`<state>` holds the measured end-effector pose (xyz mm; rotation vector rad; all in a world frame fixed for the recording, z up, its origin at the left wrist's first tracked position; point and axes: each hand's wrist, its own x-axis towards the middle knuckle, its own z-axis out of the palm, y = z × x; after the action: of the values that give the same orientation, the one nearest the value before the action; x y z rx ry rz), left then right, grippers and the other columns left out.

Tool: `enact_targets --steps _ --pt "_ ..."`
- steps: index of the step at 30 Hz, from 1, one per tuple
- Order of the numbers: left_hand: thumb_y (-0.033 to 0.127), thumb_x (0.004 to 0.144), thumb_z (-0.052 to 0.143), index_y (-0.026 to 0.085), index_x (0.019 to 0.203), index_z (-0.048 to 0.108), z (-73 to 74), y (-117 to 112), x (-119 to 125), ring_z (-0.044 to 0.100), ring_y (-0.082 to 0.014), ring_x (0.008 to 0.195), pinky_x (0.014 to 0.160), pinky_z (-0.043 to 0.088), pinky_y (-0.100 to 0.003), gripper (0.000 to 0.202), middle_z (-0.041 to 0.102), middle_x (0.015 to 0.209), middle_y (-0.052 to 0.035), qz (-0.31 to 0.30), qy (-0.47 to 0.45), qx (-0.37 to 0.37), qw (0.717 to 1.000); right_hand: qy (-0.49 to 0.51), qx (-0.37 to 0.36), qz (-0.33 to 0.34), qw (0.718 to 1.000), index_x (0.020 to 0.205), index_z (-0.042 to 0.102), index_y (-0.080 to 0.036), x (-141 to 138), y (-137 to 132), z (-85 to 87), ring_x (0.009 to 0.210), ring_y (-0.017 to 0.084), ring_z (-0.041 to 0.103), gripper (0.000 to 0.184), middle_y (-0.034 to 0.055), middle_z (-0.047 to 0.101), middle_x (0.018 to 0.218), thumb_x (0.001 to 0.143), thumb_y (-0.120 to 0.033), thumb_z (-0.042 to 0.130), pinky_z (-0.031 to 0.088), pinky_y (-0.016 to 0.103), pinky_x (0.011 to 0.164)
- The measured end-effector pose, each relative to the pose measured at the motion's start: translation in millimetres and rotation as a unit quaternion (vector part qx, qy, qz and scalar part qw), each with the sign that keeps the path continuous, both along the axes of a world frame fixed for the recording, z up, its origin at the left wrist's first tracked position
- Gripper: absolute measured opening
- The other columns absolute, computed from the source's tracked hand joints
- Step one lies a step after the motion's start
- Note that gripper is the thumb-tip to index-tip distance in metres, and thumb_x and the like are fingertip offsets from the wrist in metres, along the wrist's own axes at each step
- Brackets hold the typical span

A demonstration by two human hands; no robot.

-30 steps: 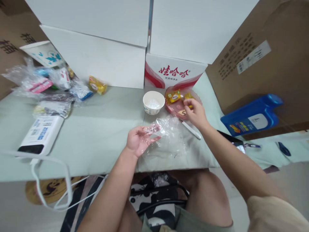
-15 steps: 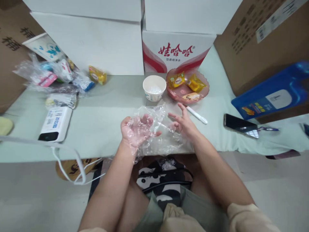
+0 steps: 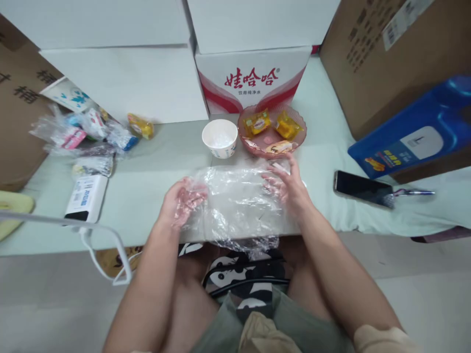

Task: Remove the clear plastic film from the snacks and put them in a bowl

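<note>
A clear plastic bag (image 3: 245,201) is spread wide between my two hands over the table's front edge, its lower end hanging crumpled past it. My left hand (image 3: 182,201) has its curled fingers under the film at the left side. At the right side, my right hand (image 3: 289,184) grips the film, thumb and fingers bent around it. A white paper cup (image 3: 220,142) with something clear and shiny inside stands just beyond the bag. Behind my right fingertips sits a pink glass bowl (image 3: 267,145) with yellow-wrapped snacks (image 3: 289,126) and another small packet (image 3: 281,147).
White boxes (image 3: 125,83) and a branded carton (image 3: 253,81) line the back. Wrapped items (image 3: 88,130), a tilted paper cup (image 3: 71,95) and a white power bank (image 3: 88,198) with a cable lie left. A phone (image 3: 362,189) and blue bottle (image 3: 408,132) are right.
My hands have moved apart, the left one further left, and the bunched plastic bag is now spread open between them. The view has shifted slightly.
</note>
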<state>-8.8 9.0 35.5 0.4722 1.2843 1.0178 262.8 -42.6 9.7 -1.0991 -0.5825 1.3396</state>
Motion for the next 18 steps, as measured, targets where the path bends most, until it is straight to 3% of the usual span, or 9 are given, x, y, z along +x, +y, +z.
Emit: enact_targets --steps 4,8,10,12,14,16,18 --pt "0.021 0.066 0.064 0.024 0.082 0.045 -7.4 -3 14 0.07 -0.0184 0.057 0.055 0.054 -0.025 0.025 0.07 0.068 -0.0007 -0.007 0.023 0.03 0.999 -0.009 -0.057 0.05 0.997 0.15 0.03 -0.04 4 -18 -6.9 0.071 0.018 0.071 0.095 0.0013 0.073 0.101 0.071 -0.034 0.082 0.058 0.032 0.065" --pt "0.012 0.059 0.077 0.029 0.105 0.053 -18.6 -5 23 0.075 -0.0202 0.081 0.067 0.057 -0.026 0.055 0.074 0.1 -0.0015 -0.064 0.023 0.106 0.992 -0.087 -0.043 0.017 0.995 0.149 0.038 -0.036 9 -20 -12.2 0.044 0.007 0.047 0.082 -0.001 0.074 0.091 0.077 -0.028 0.076 0.043 0.022 0.041" --pt "0.002 0.05 0.081 0.026 0.106 0.06 -23.5 -5 27 0.074 -0.0185 0.085 0.069 0.056 -0.022 0.064 0.074 0.102 -0.0027 -0.116 0.038 0.135 0.983 -0.094 -0.041 0.037 0.994 0.146 0.043 -0.034 14 -19 -13.7 0.041 0.006 0.039 0.077 -0.0006 0.073 0.088 0.077 -0.027 0.077 0.037 0.021 0.036" --pt "0.0 0.051 0.081 0.019 0.089 0.066 -26.6 -4 31 0.07 -0.0147 0.071 0.06 0.051 -0.018 0.045 0.073 0.083 -0.0028 -0.145 0.087 0.127 0.977 -0.08 -0.038 0.049 0.995 0.146 0.044 -0.034 19 -19 -14.6 0.044 0.007 0.044 0.081 0.0004 0.074 0.09 0.074 -0.026 0.081 0.039 0.022 0.037" --pt "0.01 0.061 0.079 0.018 0.074 0.061 -26.5 -3 36 0.065 -0.0125 0.058 0.048 0.043 -0.016 0.024 0.068 0.068 -0.0013 -0.112 0.127 0.111 0.979 -0.064 -0.019 0.021 0.998 0.149 0.039 -0.038 23 -21 -15.5 0.056 0.01 0.058 0.092 0.0021 0.074 0.102 0.07 -0.025 0.085 0.048 0.023 0.045" --pt "0.024 0.07 0.076 0.02 0.075 0.056 -23.0 -3 39 0.067 -0.0141 0.056 0.04 0.036 -0.016 0.021 0.068 0.068 -0.0004 -0.059 0.117 0.099 0.986 -0.063 0.001 -0.018 0.998 0.152 0.032 -0.042 25 -24 -16.3 0.077 0.014 0.069 0.105 0.0037 0.072 0.116 0.066 -0.024 0.089 0.056 0.025 0.059" --pt "0.034 0.071 0.074 0.022 0.08 0.051 -18.3 -3 38 0.07 -0.0164 0.058 0.038 0.035 -0.016 0.028 0.071 0.078 -0.0004 -0.043 0.069 0.082 0.993 -0.08 0.0 -0.02 0.997 0.155 0.028 -0.041 24 -27 -16.9 0.088 0.017 0.071 0.112 0.0049 0.072 0.117 0.063 -0.022 0.091 0.059 0.027 0.067"
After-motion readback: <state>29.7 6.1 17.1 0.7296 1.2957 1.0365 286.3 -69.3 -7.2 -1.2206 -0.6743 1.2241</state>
